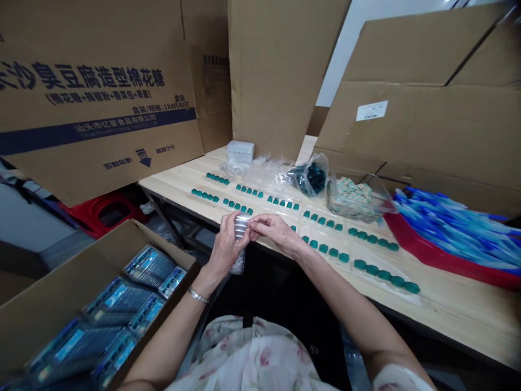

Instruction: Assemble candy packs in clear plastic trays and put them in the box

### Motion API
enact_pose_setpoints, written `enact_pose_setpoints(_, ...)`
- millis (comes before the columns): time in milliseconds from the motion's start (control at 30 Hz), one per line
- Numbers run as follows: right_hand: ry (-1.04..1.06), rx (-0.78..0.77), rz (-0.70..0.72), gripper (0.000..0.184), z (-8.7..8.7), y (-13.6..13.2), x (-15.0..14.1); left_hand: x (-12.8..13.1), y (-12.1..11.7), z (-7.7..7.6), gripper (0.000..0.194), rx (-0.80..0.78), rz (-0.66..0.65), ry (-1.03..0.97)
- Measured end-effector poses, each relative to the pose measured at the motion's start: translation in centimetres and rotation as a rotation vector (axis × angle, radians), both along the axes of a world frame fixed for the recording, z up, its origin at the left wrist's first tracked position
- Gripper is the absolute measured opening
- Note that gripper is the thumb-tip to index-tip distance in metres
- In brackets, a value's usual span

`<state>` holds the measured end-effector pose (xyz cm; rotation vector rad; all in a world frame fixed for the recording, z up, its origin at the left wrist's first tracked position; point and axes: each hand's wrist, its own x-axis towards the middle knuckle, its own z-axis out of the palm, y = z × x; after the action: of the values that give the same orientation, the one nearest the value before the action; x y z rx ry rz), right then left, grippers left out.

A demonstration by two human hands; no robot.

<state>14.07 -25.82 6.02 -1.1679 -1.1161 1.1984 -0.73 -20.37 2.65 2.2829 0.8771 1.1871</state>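
My left hand [227,243] is closed around a stack of clear plastic trays [240,260], held upright just off the table's front edge. The thumb and fingers of my right hand [273,229] pinch at the upper right edge of that stack. Whether a single tray is between those fingertips is hidden. Beyond my hands, small dark green pieces [238,206] lie in short rows along the table. More green pieces [386,275] sit in a line to the right, on a pale sheet.
On the wooden table [451,320] are a bag of dark green pieces [312,178], a clear bin of small packets [354,198] and a red tray [448,260] heaped with blue-white strips. A carton [163,239] of packed blister packs stands at lower left. Large cardboard sheets [285,70] rise behind.
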Motion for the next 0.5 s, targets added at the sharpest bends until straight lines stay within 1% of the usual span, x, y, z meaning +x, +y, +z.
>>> enact_pose_setpoints(67,-0.01,-0.006,0.012,0.027,0.0,0.0,0.3,0.1,0.0,0.0,0.049,0.01,-0.013,0.013)
enact_pose_setpoints(167,-0.04,0.005,-0.008,0.025,-0.4,0.2,0.5,0.1,0.0,-0.1,0.049,0.045,-0.04,0.021)
enact_pose_setpoints(333,-0.061,0.002,-0.112,0.02,-1.1,0.5,-0.2,0.1,0.1,-0.5,0.05,0.093,-0.067,0.032)
enact_pose_setpoints(400,-0.039,0.052,-0.118,0.02,-1.5,0.4,-0.6,0.0,0.2,-0.5,0.049,0.071,-0.071,-0.001)
enact_pose_setpoints(500,-0.014,0.111,-0.119,0.022,-2.0,0.0,-0.7,-0.6,0.4,-0.2,0.047,-0.024,-0.046,-0.073)
